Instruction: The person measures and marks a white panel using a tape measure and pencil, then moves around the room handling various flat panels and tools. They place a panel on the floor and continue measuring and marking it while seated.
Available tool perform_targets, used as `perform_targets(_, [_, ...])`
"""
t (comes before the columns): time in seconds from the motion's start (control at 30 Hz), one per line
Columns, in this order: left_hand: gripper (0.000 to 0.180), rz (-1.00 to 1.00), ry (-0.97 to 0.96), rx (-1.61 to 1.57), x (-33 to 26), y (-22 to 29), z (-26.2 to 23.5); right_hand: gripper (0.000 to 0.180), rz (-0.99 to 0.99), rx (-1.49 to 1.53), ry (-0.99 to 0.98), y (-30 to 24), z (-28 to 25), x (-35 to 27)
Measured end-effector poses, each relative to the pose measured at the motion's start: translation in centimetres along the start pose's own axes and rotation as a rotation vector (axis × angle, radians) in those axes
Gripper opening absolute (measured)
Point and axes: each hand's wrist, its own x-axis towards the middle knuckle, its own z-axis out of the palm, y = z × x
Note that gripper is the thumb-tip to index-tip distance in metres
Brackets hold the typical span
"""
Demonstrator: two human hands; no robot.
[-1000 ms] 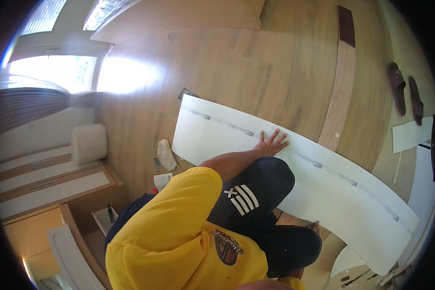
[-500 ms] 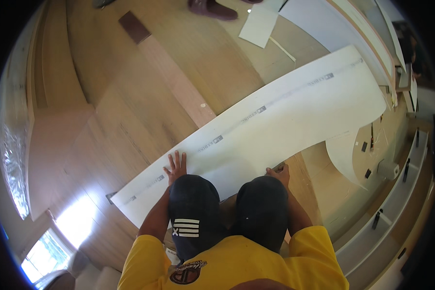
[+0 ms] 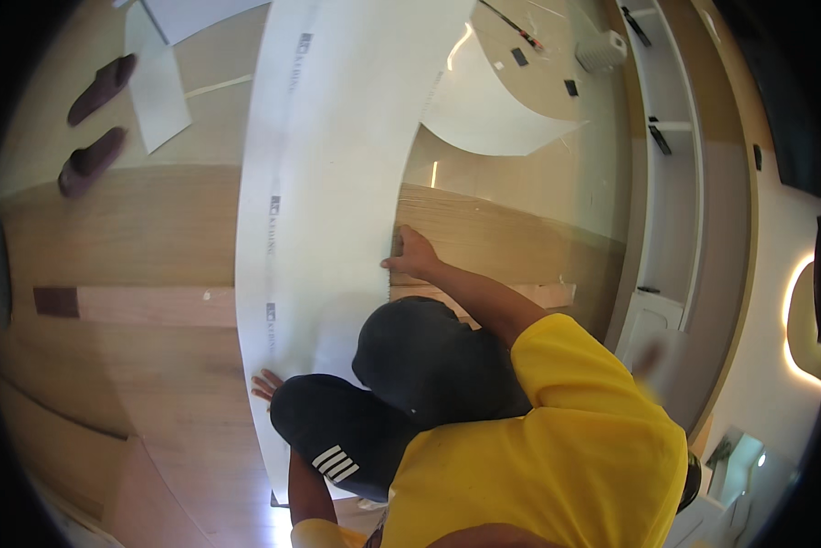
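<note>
A long white sheet [image 3: 337, 137] with printed marks along its left side stretches away from me across the floor. My left hand [image 3: 266, 385] lies open on its left edge near my knee, fingers spread; the knee hides part of it. At the opposite edge, my right hand [image 3: 414, 253] is closed on a small dark flat block [image 3: 397, 241], held against the sheet's rim. Too little of the block shows to name its kind. Just below that hand, the sheet's edge looks slightly jagged. My bent knees press close to the sheet.
A curved white offcut [image 3: 493, 114] lies beyond my right hand. Reddish slippers [image 3: 91, 163] and a narrow white panel [image 3: 157, 100] are at the far left. A pinkish board [image 3: 159, 306] runs up to the sheet. White shelving [image 3: 671, 192] stands along the right.
The view has swung to the right, so the sheet now points straight ahead. My left hand still rests on one edge, and my right hand still holds the block at the other.
</note>
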Motion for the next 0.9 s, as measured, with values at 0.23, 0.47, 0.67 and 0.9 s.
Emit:
perform_targets(0.23, [0.072,-0.158,-0.818,-0.034,2.7,-0.2,-5.8,0.061,0.046,0.028,-0.024,-1.2,-0.8,0.1])
perform_targets(0.47, [0.142,-0.211,-0.721,-0.260,4.2,0.1,-9.6,0.059,-0.059,0.046,0.075,-0.6,-0.6,0.0])
perform_targets(0.67, [0.147,-0.257,-0.864,-0.209,6.7,1.9,-12.6,0.058,-0.041,0.084,0.110,0.0,-0.4,-0.4])
perform_targets(0.9, [0.132,-0.031,-0.766,-0.086,6.4,3.0,-16.2,0.065,0.012,0.126,0.041,0.3,-0.2,0.0])
